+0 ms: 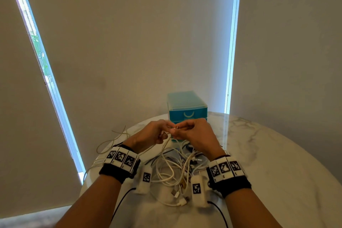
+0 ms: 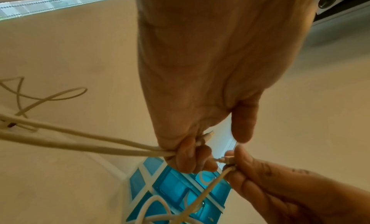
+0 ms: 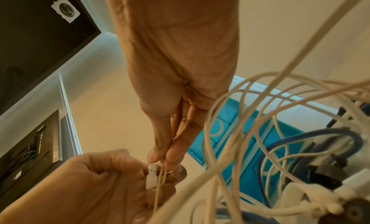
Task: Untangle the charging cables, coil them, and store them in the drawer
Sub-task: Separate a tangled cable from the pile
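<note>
Both hands meet above the table in front of the blue drawer unit (image 1: 187, 112). My left hand (image 1: 164, 133) grips two strands of a white cable (image 2: 100, 146) in curled fingers, with a white plug (image 2: 208, 134) poking out by the thumb. My right hand (image 1: 176, 131) pinches the same cable's thin strand (image 3: 160, 184) and a small connector (image 2: 228, 160) between thumb and fingertips. Below the hands, a tangle of white cables (image 1: 174, 170) lies on the marble table (image 1: 268, 153). The unit's drawers are closed.
A blue cable (image 3: 312, 131) and a black adapter (image 3: 322, 173) sit in the tangle near the drawer unit. Loose cable loops (image 1: 109, 141) hang over the table's left edge. Roller blinds stand close behind the table. Marble to the right is bare.
</note>
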`<action>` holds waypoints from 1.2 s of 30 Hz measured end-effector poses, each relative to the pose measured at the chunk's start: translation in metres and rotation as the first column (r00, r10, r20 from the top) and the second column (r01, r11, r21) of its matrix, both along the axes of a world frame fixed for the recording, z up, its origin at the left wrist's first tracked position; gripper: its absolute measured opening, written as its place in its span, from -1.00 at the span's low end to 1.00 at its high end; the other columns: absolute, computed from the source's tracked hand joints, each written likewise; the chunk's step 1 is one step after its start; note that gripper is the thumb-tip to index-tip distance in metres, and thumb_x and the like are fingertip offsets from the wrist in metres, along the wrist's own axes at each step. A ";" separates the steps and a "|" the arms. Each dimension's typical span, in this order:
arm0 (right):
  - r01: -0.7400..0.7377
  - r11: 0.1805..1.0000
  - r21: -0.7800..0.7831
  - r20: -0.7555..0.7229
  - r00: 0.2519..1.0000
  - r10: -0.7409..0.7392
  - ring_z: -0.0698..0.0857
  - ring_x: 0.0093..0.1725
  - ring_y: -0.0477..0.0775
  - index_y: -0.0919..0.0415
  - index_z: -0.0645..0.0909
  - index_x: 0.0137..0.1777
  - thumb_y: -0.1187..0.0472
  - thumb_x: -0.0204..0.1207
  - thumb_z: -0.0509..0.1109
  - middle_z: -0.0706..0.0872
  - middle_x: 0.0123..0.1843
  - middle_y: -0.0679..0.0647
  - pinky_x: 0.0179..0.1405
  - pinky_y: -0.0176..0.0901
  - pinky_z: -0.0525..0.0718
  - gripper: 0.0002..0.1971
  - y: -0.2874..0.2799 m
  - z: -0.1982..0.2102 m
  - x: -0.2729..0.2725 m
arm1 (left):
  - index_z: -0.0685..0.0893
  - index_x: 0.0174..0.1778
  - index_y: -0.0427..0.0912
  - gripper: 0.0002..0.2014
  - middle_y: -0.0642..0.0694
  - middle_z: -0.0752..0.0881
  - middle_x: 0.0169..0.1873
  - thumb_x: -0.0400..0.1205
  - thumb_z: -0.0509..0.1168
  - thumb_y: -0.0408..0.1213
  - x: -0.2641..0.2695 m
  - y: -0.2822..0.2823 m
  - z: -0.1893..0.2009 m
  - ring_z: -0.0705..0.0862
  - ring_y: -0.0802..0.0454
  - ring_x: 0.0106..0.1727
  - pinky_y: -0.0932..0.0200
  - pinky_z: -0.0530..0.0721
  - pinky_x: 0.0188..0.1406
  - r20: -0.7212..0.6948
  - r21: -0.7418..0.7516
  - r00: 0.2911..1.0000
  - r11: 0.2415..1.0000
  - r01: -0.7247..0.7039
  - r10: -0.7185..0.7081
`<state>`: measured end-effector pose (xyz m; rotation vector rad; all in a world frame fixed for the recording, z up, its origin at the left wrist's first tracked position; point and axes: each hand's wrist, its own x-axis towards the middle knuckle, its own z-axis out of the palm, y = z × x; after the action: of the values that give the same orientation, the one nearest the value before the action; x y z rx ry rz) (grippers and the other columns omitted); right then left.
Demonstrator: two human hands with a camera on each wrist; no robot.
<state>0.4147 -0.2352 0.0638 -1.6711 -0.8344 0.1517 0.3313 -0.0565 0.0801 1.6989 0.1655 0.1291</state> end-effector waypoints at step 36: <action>-0.049 0.981 0.190 -0.186 0.979 0.085 0.93 0.09 -0.05 0.16 0.89 0.18 0.14 0.61 0.66 0.96 -0.01 -0.01 0.25 -0.06 0.89 -0.80 0.003 -0.002 0.003 | 0.08 0.88 0.23 -0.50 -0.07 0.48 -0.20 0.98 -0.13 -0.02 -0.008 0.014 0.012 0.39 0.18 -0.25 0.35 0.48 -0.25 -0.078 0.536 0.972 0.812 0.229 -0.223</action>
<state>0.4173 -0.2324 0.0621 -1.4299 -0.7350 0.2721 0.3231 -0.0429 0.0922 2.2762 -0.0793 -0.0186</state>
